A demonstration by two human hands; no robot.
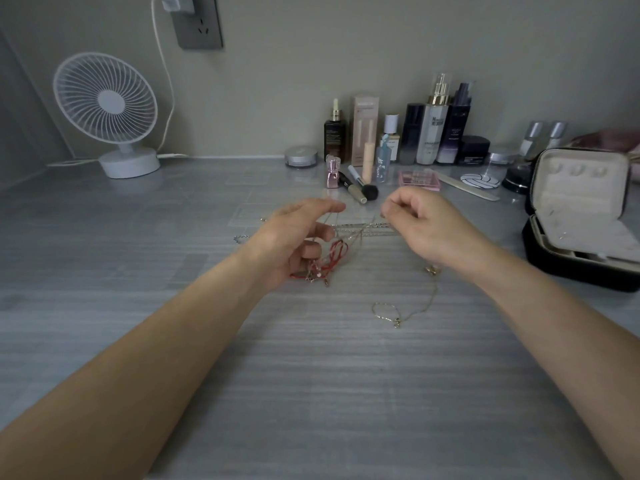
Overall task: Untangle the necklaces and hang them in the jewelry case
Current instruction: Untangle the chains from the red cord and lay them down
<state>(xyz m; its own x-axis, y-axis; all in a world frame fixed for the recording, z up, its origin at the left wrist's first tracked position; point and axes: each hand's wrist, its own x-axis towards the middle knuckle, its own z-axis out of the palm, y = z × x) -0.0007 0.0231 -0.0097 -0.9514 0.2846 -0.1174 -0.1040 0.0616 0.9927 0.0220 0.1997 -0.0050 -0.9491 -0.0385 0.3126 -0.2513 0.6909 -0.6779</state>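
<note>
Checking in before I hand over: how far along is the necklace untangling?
Done: jewelry case is open; one gold chain looks freed on the table. In hand: left hand and right hand stretch silver chains between them, red cord tangled below. Left: separate these; nothing hangs on the lid hooks.

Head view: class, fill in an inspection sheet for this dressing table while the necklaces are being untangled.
Surface: grey wood-grain table.
Job's things: silver chains stretched between left hand and right hand; red cord tangled by the left palm; gold chain lying loose; jewelry case open at the right.
Clutter: cosmetic bottles, makeup brush, pink palette near the wall.
Grippers: both hands pinch the silver chains.
Cables: white cable from wall socket towards the fan.
Surroundings: grey wall.
</note>
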